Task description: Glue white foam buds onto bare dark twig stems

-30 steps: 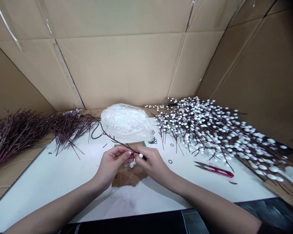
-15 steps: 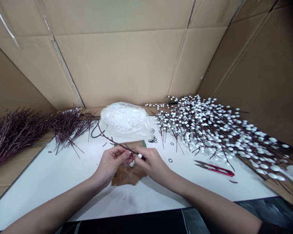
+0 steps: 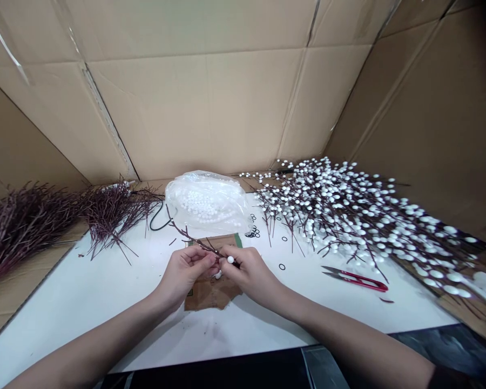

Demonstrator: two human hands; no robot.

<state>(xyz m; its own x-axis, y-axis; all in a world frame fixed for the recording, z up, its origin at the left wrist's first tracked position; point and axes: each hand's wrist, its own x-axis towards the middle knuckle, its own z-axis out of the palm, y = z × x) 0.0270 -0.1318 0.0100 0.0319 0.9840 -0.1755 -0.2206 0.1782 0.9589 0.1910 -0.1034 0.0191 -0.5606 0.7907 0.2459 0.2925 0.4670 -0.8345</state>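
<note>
Brown branch (image 3: 192,239) over cardboard piece (image 3: 210,297) on white surface (image 3: 275,329), gripped in fingers of right hand (image 3: 245,265), white bead (image 3: 230,260) close by thumb. Left hand (image 3: 188,270) fingers narrow, near branch; exact grip hidden, cannot tell. Risks, as judged: thin branch may snap if hands bend it; bead may come loose if right thumb catches it.

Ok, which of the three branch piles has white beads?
The large pile on the right; its white beads set it apart from the dark far-left pile and the smaller dark pile beside that.
</note>
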